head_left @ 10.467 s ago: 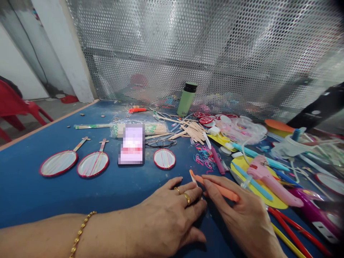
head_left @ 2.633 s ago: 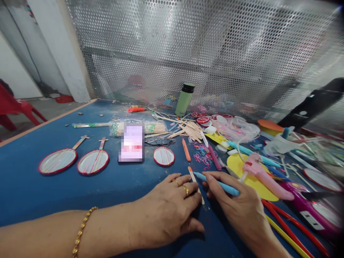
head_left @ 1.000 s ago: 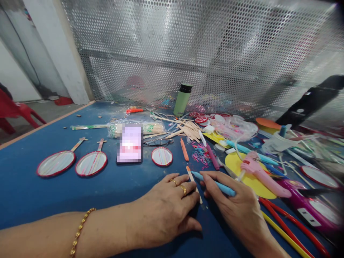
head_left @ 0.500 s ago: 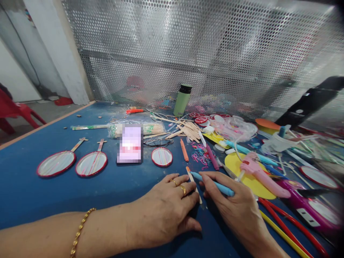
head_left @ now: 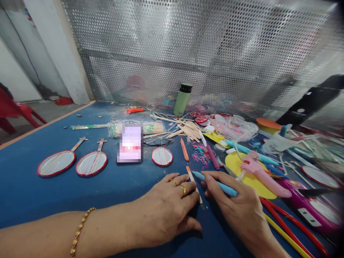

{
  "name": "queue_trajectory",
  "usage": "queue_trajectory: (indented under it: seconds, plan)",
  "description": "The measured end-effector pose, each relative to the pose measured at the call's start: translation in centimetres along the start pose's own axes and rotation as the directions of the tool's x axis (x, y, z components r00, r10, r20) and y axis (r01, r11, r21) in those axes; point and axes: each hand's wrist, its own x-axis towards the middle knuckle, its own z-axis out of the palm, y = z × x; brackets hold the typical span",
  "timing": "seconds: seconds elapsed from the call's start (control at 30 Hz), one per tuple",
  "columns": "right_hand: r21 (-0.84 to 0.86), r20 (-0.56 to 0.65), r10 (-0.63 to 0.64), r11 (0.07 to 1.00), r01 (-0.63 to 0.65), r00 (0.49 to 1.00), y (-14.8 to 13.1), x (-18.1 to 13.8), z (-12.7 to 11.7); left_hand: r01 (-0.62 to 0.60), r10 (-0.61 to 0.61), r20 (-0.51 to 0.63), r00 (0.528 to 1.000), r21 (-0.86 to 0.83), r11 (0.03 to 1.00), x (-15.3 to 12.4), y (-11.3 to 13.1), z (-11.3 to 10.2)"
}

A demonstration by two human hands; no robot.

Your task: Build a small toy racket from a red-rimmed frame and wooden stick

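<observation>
Across the lower left of the frame, the left forearm (head_left: 113, 225) led to the left hand (head_left: 170, 208), palm down and nearly flat, fingers slightly parted over a wooden stick (head_left: 190, 175) lying on the tabletop (head_left: 107, 190), below and just right of centre. At lower right, the right hand (head_left: 236, 204) angled inward, thumb and fingers wrapped around a blue marker (head_left: 227, 189), its tip beside the stick's orange end.

There are two hands (head_left: 169, 211) (head_left: 236, 204), two discs with handles (head_left: 91, 164) (head_left: 56, 163), one phone (head_left: 130, 145), one bottle (head_left: 182, 100) and one glue gun (head_left: 264, 175).
</observation>
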Motion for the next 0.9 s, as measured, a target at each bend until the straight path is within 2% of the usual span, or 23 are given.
queue_trajectory:
  seconds: [0.3, 0.5, 0.67, 0.9]
  plan:
    - [0.017, 0.013, -0.009, 1.0, 0.009, 1.0, -0.33, 0.04, -0.03, -0.004, 0.004, -0.009, 1.0, 0.0, 1.0, -0.03, -0.03, 0.18]
    - [0.026, 0.047, -0.075, 0.997, 0.074, 0.996, -0.56, 0.2, 0.05, -0.002, 0.002, -0.005, 1.0, 0.0, 1.0, -0.08, -0.01, 0.19]
    - [0.016, 0.037, -0.023, 1.0, 0.022, 0.999, -0.3, 0.07, 0.03, 0.003, -0.003, 0.011, 1.0, -0.009, 1.0, -0.07, 0.0, 0.03]
    - [0.012, 0.039, -0.068, 0.998, 0.067, 0.997, -0.45, 0.11, 0.07, 0.008, -0.008, 0.011, 1.0, -0.005, 1.0, -0.02, -0.08, 0.22]
